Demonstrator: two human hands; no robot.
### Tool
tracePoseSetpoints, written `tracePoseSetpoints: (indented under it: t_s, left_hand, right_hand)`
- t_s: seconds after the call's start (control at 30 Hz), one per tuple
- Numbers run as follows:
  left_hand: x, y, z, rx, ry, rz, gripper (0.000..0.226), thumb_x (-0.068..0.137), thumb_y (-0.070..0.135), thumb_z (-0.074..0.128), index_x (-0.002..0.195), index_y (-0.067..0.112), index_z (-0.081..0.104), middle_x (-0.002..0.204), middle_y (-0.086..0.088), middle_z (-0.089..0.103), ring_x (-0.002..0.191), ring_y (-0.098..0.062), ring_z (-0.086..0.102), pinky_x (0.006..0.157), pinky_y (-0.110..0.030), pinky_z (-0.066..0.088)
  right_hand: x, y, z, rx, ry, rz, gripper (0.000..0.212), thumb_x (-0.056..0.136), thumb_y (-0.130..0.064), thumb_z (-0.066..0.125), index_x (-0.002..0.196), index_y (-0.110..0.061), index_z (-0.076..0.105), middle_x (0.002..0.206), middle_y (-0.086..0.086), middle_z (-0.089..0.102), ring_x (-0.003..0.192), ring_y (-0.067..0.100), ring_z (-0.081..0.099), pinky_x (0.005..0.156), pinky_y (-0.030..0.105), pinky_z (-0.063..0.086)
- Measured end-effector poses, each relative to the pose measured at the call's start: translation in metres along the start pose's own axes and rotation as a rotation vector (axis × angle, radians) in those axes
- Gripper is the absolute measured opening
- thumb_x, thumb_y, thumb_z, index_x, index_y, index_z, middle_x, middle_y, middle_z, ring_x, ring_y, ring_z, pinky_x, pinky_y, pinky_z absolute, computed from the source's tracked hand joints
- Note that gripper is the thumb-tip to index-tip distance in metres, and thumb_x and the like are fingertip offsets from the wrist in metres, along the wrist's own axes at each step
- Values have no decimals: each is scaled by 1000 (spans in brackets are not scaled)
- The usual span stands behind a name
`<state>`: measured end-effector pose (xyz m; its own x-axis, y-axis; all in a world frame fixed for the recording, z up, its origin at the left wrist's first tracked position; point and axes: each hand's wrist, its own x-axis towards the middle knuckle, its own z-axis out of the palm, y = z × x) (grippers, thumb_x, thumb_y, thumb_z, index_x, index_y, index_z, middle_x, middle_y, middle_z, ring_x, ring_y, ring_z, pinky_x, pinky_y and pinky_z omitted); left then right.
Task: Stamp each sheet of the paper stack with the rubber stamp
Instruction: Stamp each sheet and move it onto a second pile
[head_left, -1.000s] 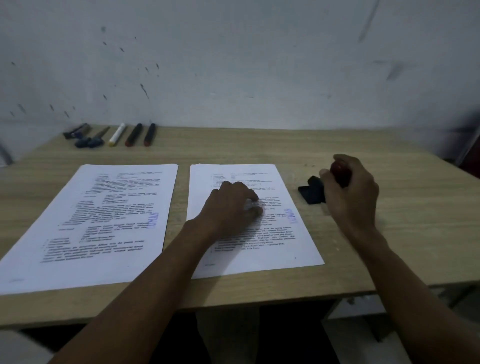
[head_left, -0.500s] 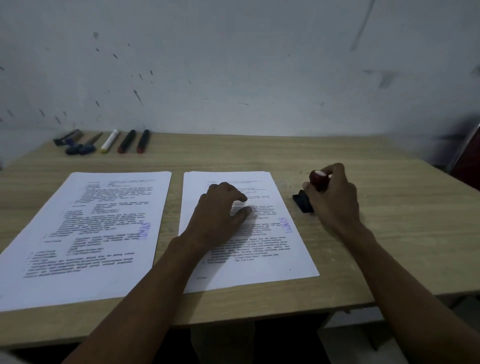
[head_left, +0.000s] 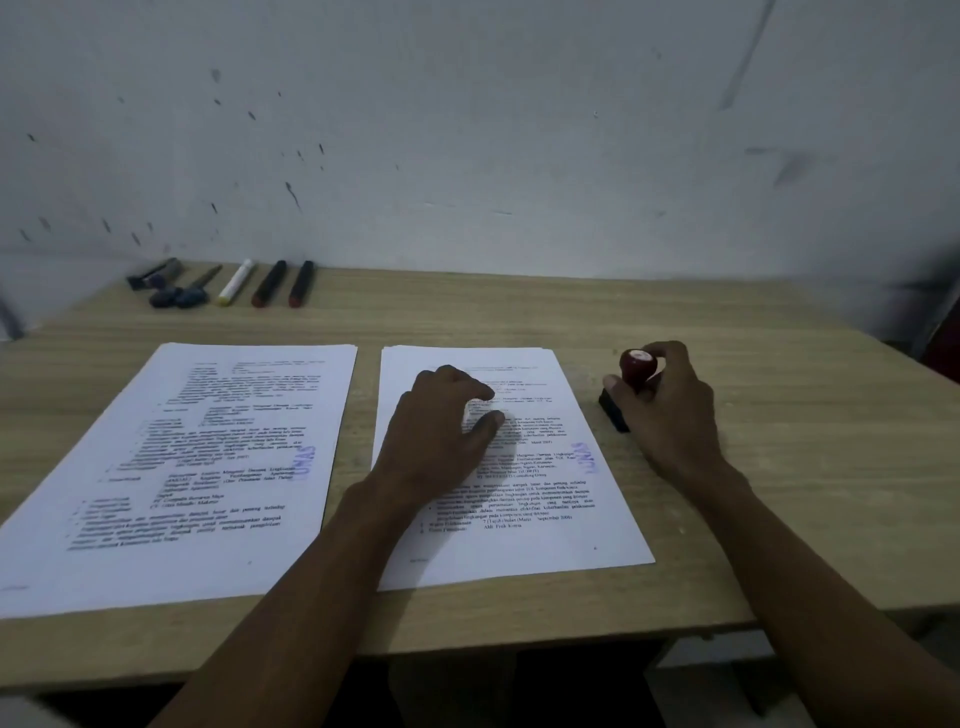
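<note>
Head view: right hand grips rubber stamp

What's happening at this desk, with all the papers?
A person is stamping documents. Their right hand grips a rubber stamp by its red knob, its dark base resting on the table just right of the paper stack. Their left hand rests on that stack's top sheet, which already carries a blue stamp mark. A second pile to the left is stamped too. Some markers lie by the wall.
</note>
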<state>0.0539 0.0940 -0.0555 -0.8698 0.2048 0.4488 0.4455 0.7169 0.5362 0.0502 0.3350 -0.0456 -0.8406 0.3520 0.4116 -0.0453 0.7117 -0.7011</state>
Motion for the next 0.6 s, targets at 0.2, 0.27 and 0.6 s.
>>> tracePoseSetpoints:
  t_s: [0.2, 0.27, 0.6]
  left_hand:
    - [-4, 2, -15, 202, 177, -345, 41, 86, 44, 60, 112, 13, 62, 120, -9, 56, 113, -28, 52, 85, -40, 44]
    - [-8, 1, -20, 343, 82, -514, 49, 84, 55, 57, 106, 11, 59, 119, -13, 51, 114, -33, 48, 84, -45, 43]
    - [-16, 1, -26, 231, 90, -639, 50, 76, 41, 73, 110, 13, 50, 115, -10, 53, 110, -31, 53, 72, -37, 36]
  right_hand:
    - [-32, -12, -8, -86, 103, 74, 50, 79, -39, 76, 107, -20, 39, 75, -1, 57, 73, 29, 61, 61, 35, 41]
    - [-49, -16, -8, -127, 46, 66, 41, 80, -42, 74, 98, -23, 43, 77, -7, 57, 73, 24, 58, 61, 32, 39]
    - [-87, -32, 2, -413, -217, -27, 63, 77, -72, 59, 115, -22, 65, 112, 2, 58, 109, 22, 50, 77, 34, 48]
